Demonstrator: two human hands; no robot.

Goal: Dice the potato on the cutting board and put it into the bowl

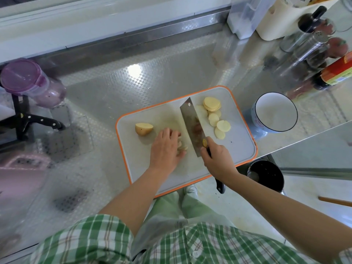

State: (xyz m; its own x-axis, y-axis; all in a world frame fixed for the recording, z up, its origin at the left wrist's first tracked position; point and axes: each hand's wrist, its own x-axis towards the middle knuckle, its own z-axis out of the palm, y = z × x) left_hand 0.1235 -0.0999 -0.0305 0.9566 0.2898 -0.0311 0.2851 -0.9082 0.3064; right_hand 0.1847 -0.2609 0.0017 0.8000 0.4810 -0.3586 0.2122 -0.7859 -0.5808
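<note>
Fingers [170, 132] of the left hand [164, 149] curl over a stack of potato slices [183, 148] on the cutting board [242, 147], just beside the cleaver [192, 126] gripped by the right hand [217, 159]. If the stack slides, the blade could nick a fingertip or cut uneven strips. 1 uncut half potato [143, 129] and loose rounds [219, 122] wait on the board, and the bowl [274, 115] holds nothing yet.

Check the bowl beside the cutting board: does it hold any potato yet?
Empty. The bowl shows only its bare white inside; the potato slices and the uncut chunk all lie on the cutting board.
</note>
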